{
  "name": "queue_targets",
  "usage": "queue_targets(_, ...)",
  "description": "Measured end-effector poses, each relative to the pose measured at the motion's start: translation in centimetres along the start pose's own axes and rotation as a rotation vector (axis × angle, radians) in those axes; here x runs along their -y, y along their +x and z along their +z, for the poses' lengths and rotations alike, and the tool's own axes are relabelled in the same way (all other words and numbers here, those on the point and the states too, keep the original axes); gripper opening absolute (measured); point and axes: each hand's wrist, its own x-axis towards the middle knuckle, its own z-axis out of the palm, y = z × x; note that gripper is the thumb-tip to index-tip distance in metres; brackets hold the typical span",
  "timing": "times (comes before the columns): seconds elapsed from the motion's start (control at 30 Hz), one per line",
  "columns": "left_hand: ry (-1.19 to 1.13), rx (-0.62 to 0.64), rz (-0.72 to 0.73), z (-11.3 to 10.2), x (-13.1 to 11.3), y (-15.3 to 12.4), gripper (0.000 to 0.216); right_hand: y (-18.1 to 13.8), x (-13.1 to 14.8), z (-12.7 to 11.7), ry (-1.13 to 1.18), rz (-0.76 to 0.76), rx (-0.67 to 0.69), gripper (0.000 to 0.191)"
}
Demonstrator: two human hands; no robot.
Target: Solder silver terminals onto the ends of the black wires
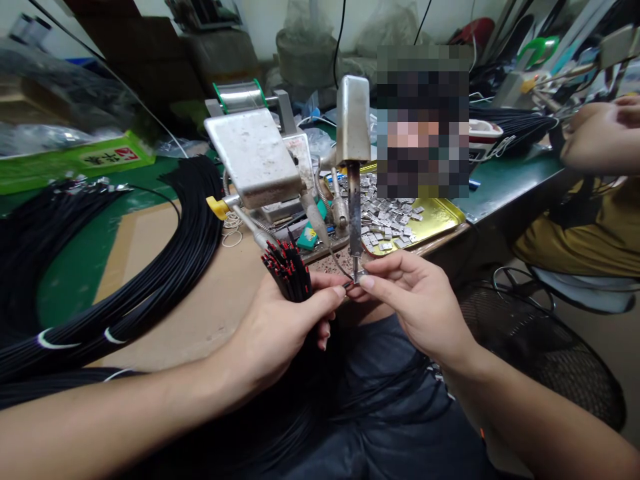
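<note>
- Two hands meet at the near edge of the table [150, 247], under the upright soldering iron [354, 213].
- Left hand [280, 320] grips a wire bundle [289, 270], black with red tips, its thumb and forefinger pinching one wire end.
- Right hand [420, 300] fingers pinch a small metal terminal [361, 272] at the iron's tip.
- Behind sits a yellow tray [443, 215] of terminals; coiled black cables [165, 267] lie to the left.

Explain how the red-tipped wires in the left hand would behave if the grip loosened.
Likely floppy: the red-tipped wires are thin and stand upright only where the left hand clasps them. Their unbound ends would probably splay apart. Each looks very light.
</note>
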Motion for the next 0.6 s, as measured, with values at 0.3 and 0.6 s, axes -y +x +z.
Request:
queue_targets(0.3,0.041,0.047,-0.002,-0.41,0.63,0.22,0.023,-0.20,-0.27,-0.21,-0.038,0.020,-0.021,0.019)
queue_targets(0.6,-0.026,0.044,-0.002,-0.19,0.12,0.12,0.022,-0.60,0.05,0.08,-0.060,0.027,-0.070,0.020)
